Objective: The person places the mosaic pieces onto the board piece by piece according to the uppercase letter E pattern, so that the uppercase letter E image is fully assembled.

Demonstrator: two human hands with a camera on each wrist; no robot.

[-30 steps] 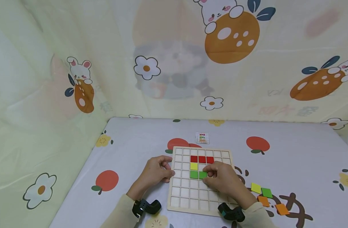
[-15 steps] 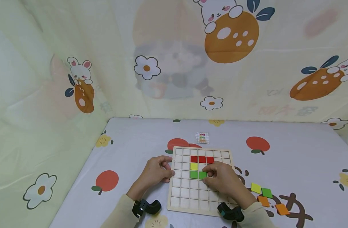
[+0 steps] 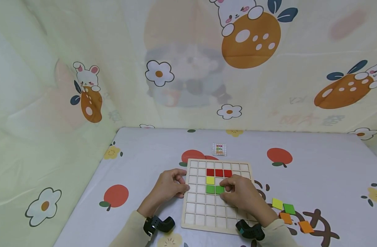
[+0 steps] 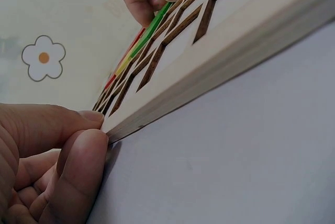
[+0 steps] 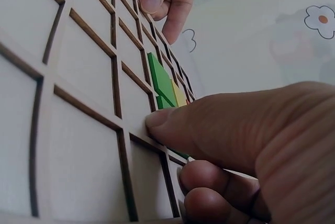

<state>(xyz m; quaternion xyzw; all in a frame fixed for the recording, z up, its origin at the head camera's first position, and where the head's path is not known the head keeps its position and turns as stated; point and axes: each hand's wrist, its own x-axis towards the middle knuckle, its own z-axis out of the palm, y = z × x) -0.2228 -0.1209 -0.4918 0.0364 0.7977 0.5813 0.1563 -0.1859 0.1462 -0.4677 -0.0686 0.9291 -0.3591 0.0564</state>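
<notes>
A wooden grid board (image 3: 200,208) lies on the table. Three red tiles (image 3: 219,173) form a row in it, with a yellow tile (image 3: 210,180) under the leftmost. Lower down, one green tile (image 3: 210,189) sits beside a second green tile (image 3: 219,190). My right hand (image 3: 244,195) holds that second tile at its right side by thumb and forefinger; the right wrist view shows the thumb (image 5: 204,124) covering part of it. At the board's left edge my left hand (image 3: 168,185) pinches the rim, thumb and finger meeting it in the left wrist view.
Right of the board lie loose tiles: a yellow one (image 3: 277,203), a green one (image 3: 289,209) and two orange ones (image 3: 306,226). Behind the board is a small card (image 3: 219,149) with a coloured grid pattern. A printed curtain (image 3: 188,92) hangs beyond the table.
</notes>
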